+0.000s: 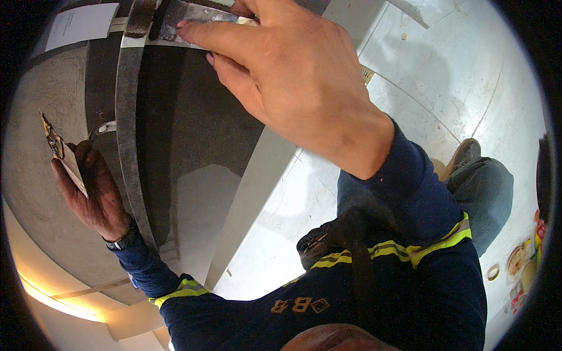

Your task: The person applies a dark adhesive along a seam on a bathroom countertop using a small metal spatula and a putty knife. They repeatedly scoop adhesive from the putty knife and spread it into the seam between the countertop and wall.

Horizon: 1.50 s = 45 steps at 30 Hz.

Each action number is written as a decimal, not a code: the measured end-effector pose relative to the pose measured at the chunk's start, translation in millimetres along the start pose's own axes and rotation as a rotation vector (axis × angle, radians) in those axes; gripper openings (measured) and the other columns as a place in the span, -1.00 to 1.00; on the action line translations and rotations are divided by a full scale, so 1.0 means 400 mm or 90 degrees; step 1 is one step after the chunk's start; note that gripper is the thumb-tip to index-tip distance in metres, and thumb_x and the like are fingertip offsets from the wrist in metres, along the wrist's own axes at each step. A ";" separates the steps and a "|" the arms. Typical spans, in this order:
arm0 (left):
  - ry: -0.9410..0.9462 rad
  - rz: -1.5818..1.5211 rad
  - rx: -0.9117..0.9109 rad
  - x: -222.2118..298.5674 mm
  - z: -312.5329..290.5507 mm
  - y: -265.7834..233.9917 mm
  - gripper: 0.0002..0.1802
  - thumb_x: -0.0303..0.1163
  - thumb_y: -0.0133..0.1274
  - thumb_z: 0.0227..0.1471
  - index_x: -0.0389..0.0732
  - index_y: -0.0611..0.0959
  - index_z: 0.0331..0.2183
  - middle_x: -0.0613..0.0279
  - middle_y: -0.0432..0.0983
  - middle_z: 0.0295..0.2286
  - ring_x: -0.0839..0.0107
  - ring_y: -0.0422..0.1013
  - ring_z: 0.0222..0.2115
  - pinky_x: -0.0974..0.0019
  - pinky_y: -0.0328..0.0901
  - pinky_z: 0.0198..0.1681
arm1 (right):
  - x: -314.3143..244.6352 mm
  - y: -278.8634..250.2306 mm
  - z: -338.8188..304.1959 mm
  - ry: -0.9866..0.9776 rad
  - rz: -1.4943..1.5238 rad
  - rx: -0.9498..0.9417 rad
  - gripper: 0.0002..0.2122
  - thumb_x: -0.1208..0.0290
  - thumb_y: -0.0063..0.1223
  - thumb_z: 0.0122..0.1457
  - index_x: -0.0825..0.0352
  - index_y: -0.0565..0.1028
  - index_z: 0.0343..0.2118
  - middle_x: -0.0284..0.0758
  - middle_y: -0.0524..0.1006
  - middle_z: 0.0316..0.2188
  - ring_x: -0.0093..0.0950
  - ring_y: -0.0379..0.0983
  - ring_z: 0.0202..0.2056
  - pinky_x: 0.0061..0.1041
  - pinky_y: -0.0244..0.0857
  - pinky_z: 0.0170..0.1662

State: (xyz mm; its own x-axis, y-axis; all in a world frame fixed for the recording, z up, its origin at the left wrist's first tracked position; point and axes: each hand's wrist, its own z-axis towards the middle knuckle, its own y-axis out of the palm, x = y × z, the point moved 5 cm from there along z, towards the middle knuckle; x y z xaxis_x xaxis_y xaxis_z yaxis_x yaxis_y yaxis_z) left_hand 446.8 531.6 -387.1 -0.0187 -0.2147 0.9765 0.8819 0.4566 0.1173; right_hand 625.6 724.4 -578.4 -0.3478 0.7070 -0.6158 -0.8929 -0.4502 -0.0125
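Note:
My left hand, with a dark watch at the wrist, is closed around a flat, pale scraper-like piece. Dark and yellowish paste is smeared over its upper end. At the top, my right hand reaches across a dark panel. Its fingers press on a wide, flat metal blade, like a filling knife, smudged with grey and lying along the panel's upper part. The thumb and the blade's far side are partly cut off by the picture's edge.
A grey upright strip edges the dark panel, with a small metal handle beside it. A white paper sheet hangs at the upper left. Pale tiled floor lies right, with a brass drain and a tape roll.

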 end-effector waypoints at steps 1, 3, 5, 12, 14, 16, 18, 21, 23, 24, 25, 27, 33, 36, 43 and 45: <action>0.025 0.045 0.039 0.007 -0.002 -0.011 -0.66 -0.28 -0.07 0.27 -0.38 0.47 -0.09 0.03 0.39 -0.30 0.35 0.27 -0.31 0.33 0.27 -0.22 | -0.003 0.002 -0.005 -0.003 -0.019 0.000 -0.73 0.47 0.08 0.16 0.31 0.53 -0.05 -0.27 0.38 -0.34 -0.50 0.36 -0.43 -0.53 0.30 -0.39; 0.067 0.114 0.099 0.018 -0.005 -0.022 -0.64 -0.27 -0.08 0.27 -0.38 0.47 -0.07 0.00 0.41 -0.28 0.32 0.31 -0.28 0.32 0.29 -0.20 | -0.007 -0.003 -0.018 -0.004 -0.059 -0.005 -0.72 0.46 0.08 0.17 0.30 0.54 -0.05 -0.28 0.40 -0.33 -0.52 0.36 -0.41 -0.54 0.29 -0.38; 0.088 0.148 0.124 0.020 -0.008 -0.022 -0.63 -0.26 -0.09 0.27 -0.38 0.46 -0.05 -0.04 0.43 -0.24 0.29 0.35 -0.22 0.31 0.32 -0.15 | -0.013 -0.015 -0.036 -0.008 -0.102 -0.010 -0.72 0.45 0.07 0.17 0.29 0.54 -0.05 -0.29 0.41 -0.32 -0.54 0.36 -0.40 -0.56 0.29 -0.36; 0.185 0.420 0.305 0.020 -0.025 -0.024 -0.53 -0.30 -0.08 0.26 -0.32 0.35 0.12 -0.04 0.42 -0.02 0.22 0.35 0.03 0.24 0.22 0.17 | -0.024 -0.085 -0.048 0.011 -0.159 0.015 -0.72 0.42 0.04 0.19 0.25 0.54 -0.03 -0.32 0.47 -0.29 -0.61 0.36 -0.35 -0.60 0.28 -0.31; 0.135 0.146 0.107 -0.009 -0.008 0.007 -0.53 -0.28 -0.06 0.25 -0.29 0.36 0.12 -0.01 0.42 0.00 0.21 0.37 0.01 0.20 0.23 0.16 | -0.030 -0.122 -0.029 0.081 -0.014 0.031 -0.71 0.43 0.05 0.18 0.25 0.55 -0.03 -0.32 0.45 -0.28 -0.62 0.36 -0.32 -0.61 0.28 -0.28; 0.095 0.048 0.140 -0.024 -0.007 0.018 -0.55 -0.18 -0.10 0.26 -0.21 0.42 0.09 0.01 0.42 -0.01 0.20 0.36 0.01 0.15 0.26 0.14 | -0.064 -0.126 0.010 0.047 0.175 0.060 -0.70 0.47 -0.01 0.22 0.31 0.50 0.02 -0.35 0.46 -0.26 -0.62 0.35 -0.30 -0.62 0.26 -0.22; 0.096 0.004 0.063 -0.029 -0.029 0.069 -0.55 -0.17 -0.10 0.27 -0.19 0.43 0.09 0.10 0.45 -0.02 0.26 0.40 -0.01 0.14 0.29 0.13 | -0.113 -0.104 0.043 0.081 0.407 0.080 -0.72 0.48 0.02 0.22 0.35 0.50 -0.01 -0.39 0.47 -0.27 -0.58 0.38 -0.31 -0.57 0.25 -0.22; 0.055 -0.027 0.034 -0.049 -0.051 0.130 -0.54 -0.11 -0.14 0.27 -0.16 0.43 0.08 0.17 0.47 -0.03 0.30 0.46 -0.05 0.18 0.41 0.01 | -0.195 -0.033 0.100 0.063 0.568 -0.023 -0.68 0.48 -0.02 0.26 0.39 0.43 0.06 -0.37 0.42 -0.14 -0.58 0.33 -0.21 -0.60 0.20 -0.06; 0.013 -0.068 0.024 -0.050 -0.059 0.159 -0.51 -0.09 -0.18 0.29 -0.17 0.37 0.12 0.12 0.45 0.00 0.24 0.45 -0.04 0.11 0.42 0.02 | -0.235 0.018 0.129 0.016 0.628 -0.054 -0.67 0.48 -0.03 0.27 0.37 0.41 0.10 -0.33 0.39 -0.08 -0.58 0.30 -0.09 -0.61 0.15 0.05; 0.003 -0.079 -0.011 -0.051 -0.065 0.180 -0.50 -0.09 -0.20 0.29 -0.17 0.34 0.13 0.10 0.44 0.00 0.22 0.45 -0.03 0.08 0.42 0.03 | -0.250 0.033 0.136 0.005 0.634 -0.063 -0.67 0.48 -0.03 0.28 0.36 0.40 0.10 -0.33 0.39 -0.08 -0.56 0.30 -0.08 -0.60 0.15 0.06; 0.000 -0.084 -0.016 -0.055 -0.067 0.186 -0.48 -0.08 -0.22 0.30 -0.16 0.30 0.15 0.07 0.43 0.00 0.19 0.45 -0.02 0.03 0.41 0.04 | -0.256 0.054 0.140 -0.003 0.636 -0.072 -0.66 0.48 -0.04 0.28 0.36 0.40 0.11 -0.32 0.40 -0.08 -0.55 0.31 -0.06 -0.59 0.16 0.06; 0.005 -0.090 -0.014 -0.052 -0.072 0.197 -0.51 -0.11 -0.21 0.30 -0.21 0.33 0.12 0.09 0.46 -0.03 0.27 0.48 -0.06 0.13 0.44 0.00 | -0.255 0.068 0.142 0.016 0.656 -0.088 -0.64 0.48 -0.04 0.27 0.35 0.39 0.13 -0.31 0.40 -0.09 -0.51 0.32 -0.04 -0.56 0.17 0.06; 0.026 -0.079 -0.013 -0.033 -0.091 0.203 -0.52 -0.11 -0.19 0.29 -0.20 0.34 0.11 0.13 0.48 -0.05 0.33 0.49 -0.08 0.17 0.45 -0.01 | -0.234 0.025 0.108 0.015 0.410 -0.090 -0.66 0.53 0.01 0.21 0.33 0.46 0.07 -0.29 0.38 -0.15 -0.52 0.34 -0.12 -0.57 0.27 -0.05; 0.029 -0.043 0.019 -0.025 -0.099 0.172 -0.48 -0.02 -0.17 0.27 -0.09 0.34 0.14 0.16 0.46 -0.03 0.27 0.46 -0.05 0.05 0.38 0.03 | -0.203 -0.056 0.047 0.002 0.275 0.005 -0.67 0.52 0.06 0.16 0.30 0.51 0.02 -0.26 0.39 -0.20 -0.48 0.36 -0.16 -0.53 0.30 -0.11; 0.071 -0.013 0.168 -0.039 -0.043 0.056 -0.58 -0.16 -0.10 0.27 -0.13 0.44 0.08 0.17 0.44 -0.02 0.33 0.42 -0.03 0.19 0.38 0.05 | -0.029 -0.151 -0.016 0.012 -0.081 0.103 -0.68 0.47 0.13 0.09 0.21 0.57 -0.05 -0.22 0.41 -0.27 -0.37 0.41 -0.29 -0.45 0.32 -0.21; 0.069 -0.030 0.065 -0.043 -0.047 0.055 -0.58 -0.22 -0.11 0.28 -0.15 0.41 0.11 0.13 0.42 0.00 0.31 0.40 -0.01 0.17 0.36 0.07 | -0.005 -0.128 -0.006 -0.012 -0.104 0.103 -0.68 0.44 0.15 0.07 0.14 0.58 -0.06 -0.23 0.41 -0.28 -0.35 0.44 -0.33 -0.42 0.35 -0.25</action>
State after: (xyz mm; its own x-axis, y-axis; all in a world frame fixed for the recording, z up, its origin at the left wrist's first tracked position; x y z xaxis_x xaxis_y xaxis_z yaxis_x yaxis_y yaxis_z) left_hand 475.4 529.1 -404.7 -0.0027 -0.3280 0.9447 0.8285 0.5282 0.1858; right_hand 672.8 744.8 -578.5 -0.1985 0.7743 -0.6009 -0.9715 -0.2364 0.0164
